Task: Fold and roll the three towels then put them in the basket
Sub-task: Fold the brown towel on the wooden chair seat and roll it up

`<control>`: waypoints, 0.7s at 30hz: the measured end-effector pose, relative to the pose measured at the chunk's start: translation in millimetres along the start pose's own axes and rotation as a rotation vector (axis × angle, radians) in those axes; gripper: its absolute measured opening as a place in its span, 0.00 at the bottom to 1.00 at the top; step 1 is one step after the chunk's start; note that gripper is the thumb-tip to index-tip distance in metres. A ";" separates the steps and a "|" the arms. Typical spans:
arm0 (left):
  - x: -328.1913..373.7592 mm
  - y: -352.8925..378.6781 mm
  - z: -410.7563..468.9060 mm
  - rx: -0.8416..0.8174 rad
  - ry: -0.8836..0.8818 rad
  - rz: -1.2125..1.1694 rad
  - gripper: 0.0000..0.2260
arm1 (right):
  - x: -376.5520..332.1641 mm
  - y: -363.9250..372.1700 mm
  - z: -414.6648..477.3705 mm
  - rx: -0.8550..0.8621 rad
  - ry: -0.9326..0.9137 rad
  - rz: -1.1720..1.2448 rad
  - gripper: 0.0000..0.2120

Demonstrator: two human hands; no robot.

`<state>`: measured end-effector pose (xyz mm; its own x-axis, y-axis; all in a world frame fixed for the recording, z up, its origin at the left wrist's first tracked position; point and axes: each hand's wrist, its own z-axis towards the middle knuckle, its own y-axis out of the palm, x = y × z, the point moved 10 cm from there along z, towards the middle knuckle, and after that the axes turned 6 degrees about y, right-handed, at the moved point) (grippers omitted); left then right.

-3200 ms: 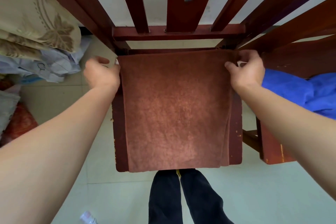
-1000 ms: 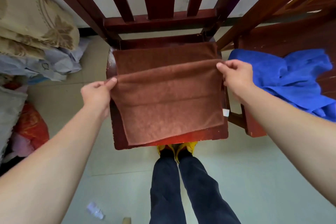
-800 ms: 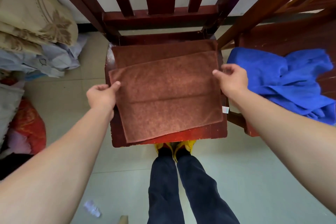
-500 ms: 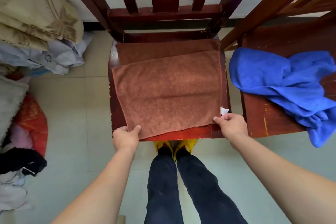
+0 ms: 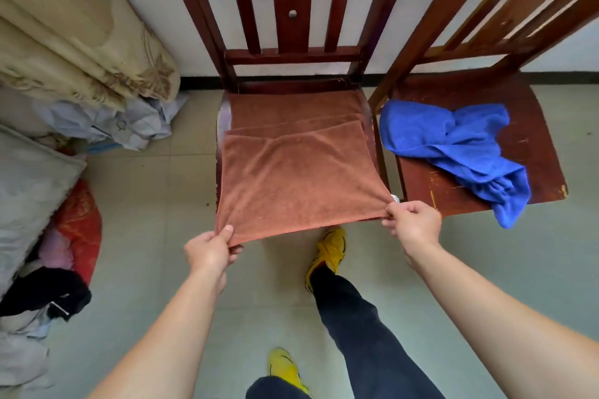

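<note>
The brown towel (image 5: 298, 172) lies folded on the seat of the wooden chair (image 5: 291, 26), its near edge drawn off the front of the seat and held in the air; the left hand (image 5: 209, 253) pinches the near left corner between thumb and fingers, and the right hand (image 5: 411, 223) is closed on the near right corner, just beside a small white tag (image 5: 394, 197). The step in hand looks like squaring the fold before the roll; done well, it calls for equal tension from both hands so the near edge stays straight, with the upper layer laid flush on the layers beneath, whose far edges show as offset bands toward the chair back. A diagonal crease runs from the far left of the top layer, so a light outward pull should flatten it; a slack side would likely give a skewed roll. As folded, the towel's long axis seems to run left to right across the seat, its free edge pointing toward the person. A blue towel (image 5: 453, 146) lies crumpled on the neighbouring chair (image 5: 534, 126); no basket is in view.
</note>
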<state>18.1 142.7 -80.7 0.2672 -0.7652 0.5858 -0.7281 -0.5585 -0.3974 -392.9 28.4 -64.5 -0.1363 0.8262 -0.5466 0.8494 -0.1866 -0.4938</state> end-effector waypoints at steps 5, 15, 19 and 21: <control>-18.1 -36.1 -36.3 -0.051 0.058 -0.069 0.03 | 25.3 -26.8 -54.2 0.044 -0.061 0.165 0.04; -87.2 -113.9 -104.5 -0.084 0.070 -0.083 0.05 | 112.8 -74.6 -148.1 0.071 -0.020 0.319 0.07; -114.6 -130.0 -120.7 -0.067 0.049 -0.088 0.06 | 135.8 -93.0 -165.9 0.077 -0.016 0.322 0.06; -128.8 -136.9 -127.3 -0.052 0.036 -0.085 0.06 | 145.1 -100.2 -171.4 0.093 -0.011 0.315 0.04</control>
<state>3.1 358.4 -11.8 0.3070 -0.7032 0.6413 -0.7356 -0.6029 -0.3089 -410.4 258.1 21.5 0.1195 0.7143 -0.6896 0.8004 -0.4803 -0.3588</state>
